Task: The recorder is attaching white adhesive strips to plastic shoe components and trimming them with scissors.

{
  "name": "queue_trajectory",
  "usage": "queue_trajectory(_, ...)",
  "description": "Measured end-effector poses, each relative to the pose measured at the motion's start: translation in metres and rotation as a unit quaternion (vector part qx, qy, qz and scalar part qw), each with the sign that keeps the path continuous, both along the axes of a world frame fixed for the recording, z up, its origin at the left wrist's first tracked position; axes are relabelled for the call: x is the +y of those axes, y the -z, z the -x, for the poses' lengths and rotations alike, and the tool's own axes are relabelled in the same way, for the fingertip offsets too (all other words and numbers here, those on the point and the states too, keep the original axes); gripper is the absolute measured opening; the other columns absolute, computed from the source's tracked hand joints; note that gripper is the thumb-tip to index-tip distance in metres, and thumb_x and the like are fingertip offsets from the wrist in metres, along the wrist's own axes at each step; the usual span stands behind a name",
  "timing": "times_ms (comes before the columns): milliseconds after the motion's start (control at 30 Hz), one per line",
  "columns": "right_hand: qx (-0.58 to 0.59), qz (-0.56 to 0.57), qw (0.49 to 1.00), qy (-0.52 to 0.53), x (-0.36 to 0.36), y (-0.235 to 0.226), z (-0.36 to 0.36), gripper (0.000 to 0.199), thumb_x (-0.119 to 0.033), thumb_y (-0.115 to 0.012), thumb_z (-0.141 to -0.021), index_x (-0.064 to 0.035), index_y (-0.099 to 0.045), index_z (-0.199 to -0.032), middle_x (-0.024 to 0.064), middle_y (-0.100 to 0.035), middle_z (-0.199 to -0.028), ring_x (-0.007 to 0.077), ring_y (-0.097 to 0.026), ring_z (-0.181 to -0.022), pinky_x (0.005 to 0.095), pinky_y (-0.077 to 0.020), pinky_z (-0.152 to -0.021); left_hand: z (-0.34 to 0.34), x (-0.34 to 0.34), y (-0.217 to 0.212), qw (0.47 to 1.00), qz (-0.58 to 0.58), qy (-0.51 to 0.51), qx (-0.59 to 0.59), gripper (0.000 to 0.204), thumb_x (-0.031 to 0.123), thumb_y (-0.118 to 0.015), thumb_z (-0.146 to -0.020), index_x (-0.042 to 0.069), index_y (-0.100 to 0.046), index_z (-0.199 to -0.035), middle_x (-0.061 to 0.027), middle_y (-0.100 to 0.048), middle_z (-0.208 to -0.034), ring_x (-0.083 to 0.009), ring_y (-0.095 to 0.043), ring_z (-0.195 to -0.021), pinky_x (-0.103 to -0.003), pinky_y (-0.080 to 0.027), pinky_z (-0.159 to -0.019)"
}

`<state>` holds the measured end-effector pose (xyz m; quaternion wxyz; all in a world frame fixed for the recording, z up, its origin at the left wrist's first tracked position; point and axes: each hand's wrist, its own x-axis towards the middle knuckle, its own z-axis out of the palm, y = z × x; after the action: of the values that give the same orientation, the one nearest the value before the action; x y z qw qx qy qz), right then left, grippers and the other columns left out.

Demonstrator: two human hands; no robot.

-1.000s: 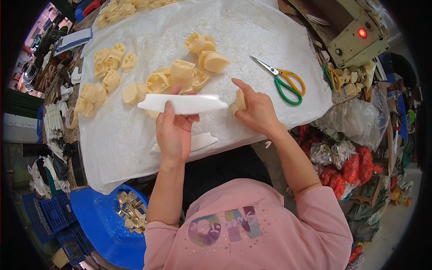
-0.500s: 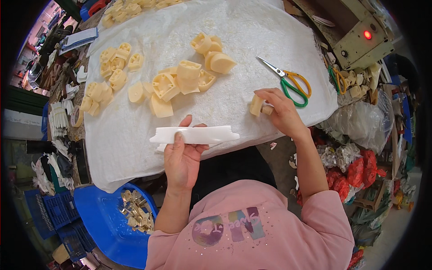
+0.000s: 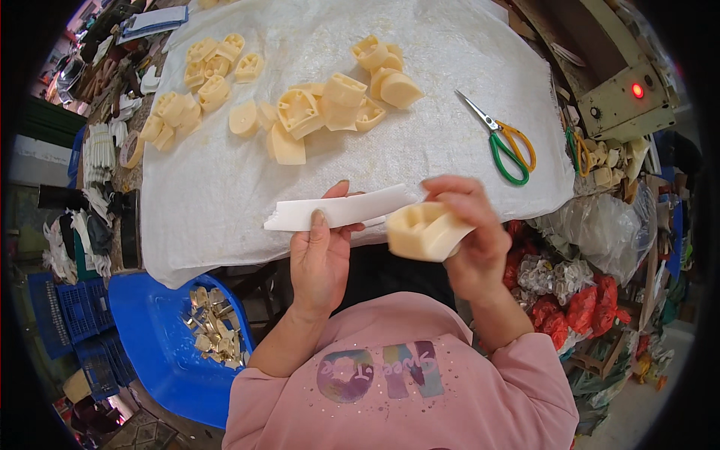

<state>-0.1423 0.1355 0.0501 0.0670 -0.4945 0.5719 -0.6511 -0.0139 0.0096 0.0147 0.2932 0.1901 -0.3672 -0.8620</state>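
Your left hand (image 3: 321, 259): partly closed, thumb on the near face and fingers behind, pinching one white strip (image 3: 296, 216).
Strip: thin, smooth, long and slightly bowed, with a ragged left end; held above the table's near edge.
Your right hand (image 3: 480, 236): slightly blurred, fingers curled around one cream piece (image 3: 420, 236).
Cream piece: smooth, plastic-looking, a rounded hollow cup with its open side showing; it sits just beside the strip's right end, and you cannot tell whether the two touch.
Sheet on your table: white woven cloth (image 3: 225, 199), finely wrinkled, its edge hanging over the near side.
Loose cream pieces (image 3: 298, 112): hollow cups with inner ribs, some showing plain rounded backs; three loose groups, at left, middle and farther right, overlapping too much for you to count exactly.
Scissors (image 3: 493, 126): one pair lying on the cloth at right, metal blades pointing far left, one green loop and one yellow.
Basin (image 3: 154, 341): one, smooth blue plastic, near left, below the table.
Basin's contents: many shiny, angular gold-toned pieces (image 3: 214, 326), heaped.
Control box (image 3: 628, 103): one, worn cream-coloured casing, far right, with one lit red lamp (image 3: 637, 91).
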Motion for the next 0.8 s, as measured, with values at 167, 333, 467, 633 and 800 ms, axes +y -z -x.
queue_trajectory(167, 0.106, 0.066, 0.992, -0.013, -0.024, 0.022, -0.016, 0.048, 0.009, -0.062, -0.074, -0.0094, -0.051, -0.117, 0.0175, -0.058, -0.11, 0.0328, -0.059, -0.096, 0.0385, -0.0485, -0.079, -0.004, 0.011, -0.013, 0.998, -0.016, 0.031, 0.052, 0.044, 0.024, -0.032, -0.101, -0.01, -0.04, -0.128, -0.0197, -0.049, -0.127, -0.0262, -0.051, -0.117, -0.037, -0.04, -0.102)
queue_trajectory(333, 0.134, 0.091, 0.986, 0.027, -0.03, 0.028, -0.021, 0.061, 0.019, -0.049, -0.059, -0.0078, -0.053, -0.114, 0.0167, -0.058, -0.109, 0.0337, -0.059, -0.095, 0.0402, -0.0487, -0.079, -0.01, 0.013, -0.017, 0.999, 0.02, 0.018, 0.023, 0.045, 0.026, -0.032, -0.101, -0.009, -0.04, -0.128, -0.0198, -0.049, -0.127, -0.0255, -0.052, -0.116, -0.037, -0.044, -0.098)
queue_trajectory(467, 0.134, 0.089, 0.987, 0.024, -0.03, 0.026, -0.021, 0.06, 0.019, -0.049, -0.059, -0.0075, -0.054, -0.113, 0.016, -0.058, -0.109, 0.0334, -0.058, -0.095, 0.0401, -0.0489, -0.078, -0.012, 0.013, -0.016, 0.998, 0.025, 0.023, 0.046, 0.043, 0.024, -0.032, -0.101, -0.009, -0.04, -0.128, -0.0199, -0.049, -0.128, -0.0251, -0.052, -0.116, -0.037, -0.045, -0.098)
queue_trajectory(633, 0.137, 0.085, 0.986, 0.031, -0.029, 0.028, -0.019, 0.06, 0.019, -0.051, -0.06, -0.0075, -0.054, -0.114, 0.0151, -0.058, -0.108, 0.0331, -0.057, -0.094, 0.04, -0.0492, -0.078, -0.011, 0.015, -0.017, 0.998, 0.04, 0.03, 0.033, 0.043, 0.027, -0.036, -0.1, -0.006, -0.04, -0.128, -0.0183, -0.048, -0.128, -0.0255, -0.05, -0.118, -0.039, -0.042, -0.099)
queue_trajectory(800, 0.158, 0.084, 0.983, 0.047, -0.031, 0.029, -0.016, 0.057, 0.016, -0.054, -0.062, -0.0069, -0.054, -0.114, 0.0143, -0.059, -0.107, 0.0319, -0.057, -0.089, 0.039, -0.0488, -0.074, -0.011, 0.018, -0.02, 0.998, 0.059, 0.016, 0.03, 0.042, 0.025, -0.037, -0.099, -0.006, -0.04, -0.128, -0.0187, -0.048, -0.129, -0.0264, -0.049, -0.118, -0.039, -0.042, -0.1)
